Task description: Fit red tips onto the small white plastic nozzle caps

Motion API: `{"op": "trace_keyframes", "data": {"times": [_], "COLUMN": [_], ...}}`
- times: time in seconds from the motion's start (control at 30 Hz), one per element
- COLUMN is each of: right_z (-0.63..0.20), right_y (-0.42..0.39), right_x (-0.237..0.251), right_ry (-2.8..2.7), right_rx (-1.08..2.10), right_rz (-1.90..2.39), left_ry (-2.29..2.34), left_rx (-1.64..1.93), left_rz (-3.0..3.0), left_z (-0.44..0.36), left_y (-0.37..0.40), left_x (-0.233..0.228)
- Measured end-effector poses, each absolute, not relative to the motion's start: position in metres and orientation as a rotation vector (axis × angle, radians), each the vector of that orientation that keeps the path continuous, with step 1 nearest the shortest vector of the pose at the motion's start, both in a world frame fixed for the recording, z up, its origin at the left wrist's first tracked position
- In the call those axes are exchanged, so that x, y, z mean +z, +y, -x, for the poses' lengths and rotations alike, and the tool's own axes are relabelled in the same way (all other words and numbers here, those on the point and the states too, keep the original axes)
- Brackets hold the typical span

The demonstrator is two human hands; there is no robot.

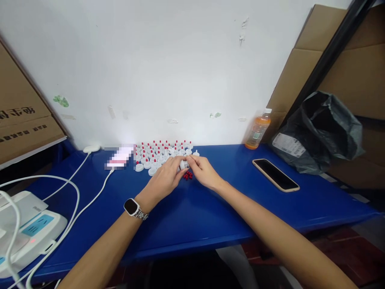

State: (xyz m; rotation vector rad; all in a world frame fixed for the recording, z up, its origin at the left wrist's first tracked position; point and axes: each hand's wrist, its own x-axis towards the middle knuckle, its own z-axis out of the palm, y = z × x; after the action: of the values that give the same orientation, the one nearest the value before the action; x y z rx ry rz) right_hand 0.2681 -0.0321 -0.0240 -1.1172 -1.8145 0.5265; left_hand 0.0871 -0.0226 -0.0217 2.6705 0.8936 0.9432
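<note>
A white nozzle cap (182, 165) is between my two hands, just above the table. My left hand (165, 176) holds it with the thumb below and the fingers curled over the top. The fingers of my right hand (203, 170) are pinched together at the cap's right side; what exactly sits in that pinch is hidden. Below the hands lies a small pile of red tips (188, 176). Behind them stand rows of white caps (147, 164), many with red tips on top. Several white caps nearest my hands have bare nozzles.
The blue table (192, 216) meets a white wall. A lit phone (120, 156) with a cable lies left, near a white power strip (45, 228). To the right are a dark phone (275, 175), an orange drink bottle (258, 130) and a grey plastic bag (319, 132).
</note>
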Motion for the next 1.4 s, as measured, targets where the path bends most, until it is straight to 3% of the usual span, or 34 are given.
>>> {"op": "trace_keyframes", "data": {"times": [0.17,0.43,0.8,1.1,1.4], "right_z": [-0.305,-0.287,-0.288,-0.314,-0.315], "right_y": [-0.012,-0.025,-0.036,-0.022,0.002], "right_x": [-0.023,-0.031,-0.014,-0.023,-0.021], "right_ry": [-1.378,-2.056,-1.786,-2.025,-1.759], "right_rx": [0.522,0.487,0.852,0.661,0.407], "right_rz": [1.280,1.284,1.061,1.480,1.566], "left_ry": [1.161,0.959,0.898,0.964,0.963], "left_rx": [1.154,0.907,0.918,0.974,0.935], "left_rz": [-2.625,-2.452,-2.414,-2.375,-2.373], "left_z": [-0.065,-0.072,-0.085,-0.084,-0.084], "left_y": [-0.010,-0.001,-0.012,-0.015,-0.013], "left_x": [-0.010,-0.027,-0.029,-0.023,-0.025]}}
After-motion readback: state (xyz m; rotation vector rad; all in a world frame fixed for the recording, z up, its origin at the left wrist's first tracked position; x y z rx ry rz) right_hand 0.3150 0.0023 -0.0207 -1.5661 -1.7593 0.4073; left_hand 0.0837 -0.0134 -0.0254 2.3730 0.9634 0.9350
